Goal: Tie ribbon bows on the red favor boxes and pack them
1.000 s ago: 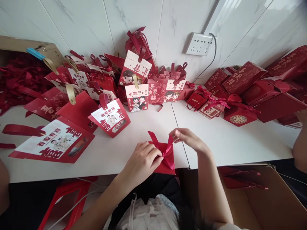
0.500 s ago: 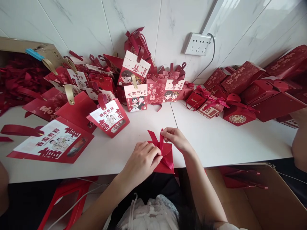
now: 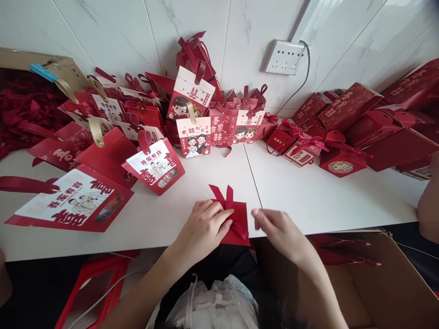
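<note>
A flat red card packet (image 3: 240, 211) lies at the table's front edge, with a red ribbon (image 3: 229, 197) tied across it and two ribbon tails pointing away from me. My left hand (image 3: 210, 225) rests over its left side, thumb and forefinger pinched on the ribbon near the knot. The knot itself is mostly hidden under those fingers. To the right of the packet and apart from it, my right hand (image 3: 276, 228) hovers with curled fingers, slightly blurred; nothing shows in it.
Finished-looking red and white gift bags (image 3: 66, 201) stand on the left of the white table (image 3: 291, 196). Red gift boxes (image 3: 343, 160) crowd the right. A cardboard box (image 3: 384, 283) sits below the right edge. A socket panel (image 3: 283, 57) is on the wall. Another person's arm (image 3: 428, 205) shows at far right.
My right hand has let go of the ribbon tail and moved right and towards me. The tail now lies forward over the packet. My left hand has stayed on the ribbon.
</note>
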`<move>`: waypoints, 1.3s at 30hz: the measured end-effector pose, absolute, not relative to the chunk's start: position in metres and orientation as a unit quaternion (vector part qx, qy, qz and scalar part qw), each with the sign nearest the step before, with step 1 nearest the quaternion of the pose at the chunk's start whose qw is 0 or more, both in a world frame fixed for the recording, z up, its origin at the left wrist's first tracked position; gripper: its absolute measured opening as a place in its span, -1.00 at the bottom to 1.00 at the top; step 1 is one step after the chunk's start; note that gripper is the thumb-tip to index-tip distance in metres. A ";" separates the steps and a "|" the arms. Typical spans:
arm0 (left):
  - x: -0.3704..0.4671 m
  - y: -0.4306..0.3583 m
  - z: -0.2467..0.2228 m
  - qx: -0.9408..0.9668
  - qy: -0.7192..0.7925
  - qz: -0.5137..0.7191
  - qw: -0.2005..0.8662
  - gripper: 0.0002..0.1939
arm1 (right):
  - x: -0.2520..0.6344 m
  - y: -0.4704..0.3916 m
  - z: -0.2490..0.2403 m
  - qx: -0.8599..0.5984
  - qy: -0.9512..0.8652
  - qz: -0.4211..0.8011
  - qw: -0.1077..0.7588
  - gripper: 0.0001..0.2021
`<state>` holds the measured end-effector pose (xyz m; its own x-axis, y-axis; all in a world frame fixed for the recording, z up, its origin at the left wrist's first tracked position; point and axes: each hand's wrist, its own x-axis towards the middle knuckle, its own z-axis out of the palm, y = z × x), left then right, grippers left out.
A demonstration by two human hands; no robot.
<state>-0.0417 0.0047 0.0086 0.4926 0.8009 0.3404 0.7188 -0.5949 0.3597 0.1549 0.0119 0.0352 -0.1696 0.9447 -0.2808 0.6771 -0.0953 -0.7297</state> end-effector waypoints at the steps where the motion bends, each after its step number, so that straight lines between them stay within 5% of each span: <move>1: -0.042 0.005 0.008 0.858 0.444 0.243 0.087 -0.77 | 0.154 0.002 0.036 -0.611 -0.664 0.410 0.138 -0.51; 6: -0.042 0.007 0.007 0.852 0.450 0.247 0.098 -0.75 | 0.143 -0.016 0.026 -0.639 -0.646 0.406 0.098 -0.55; 25: -0.041 0.003 0.009 0.830 0.488 0.256 0.080 -0.73 | 0.146 0.002 0.006 -0.566 -0.605 0.509 0.232 -0.56; 32: -0.052 -0.001 0.008 0.756 0.505 0.371 0.188 -0.68 | 0.147 0.005 -0.004 -0.562 -0.587 0.498 0.304 -0.61; 34: -0.058 -0.005 0.006 0.688 0.565 0.398 0.220 -0.79 | 0.147 0.005 -0.005 -0.564 -0.584 0.496 0.308 -0.62; 39: -0.062 -0.015 0.008 0.599 0.624 0.281 0.416 -0.60 | 0.146 0.002 -0.005 -0.576 -0.579 0.499 0.291 -0.61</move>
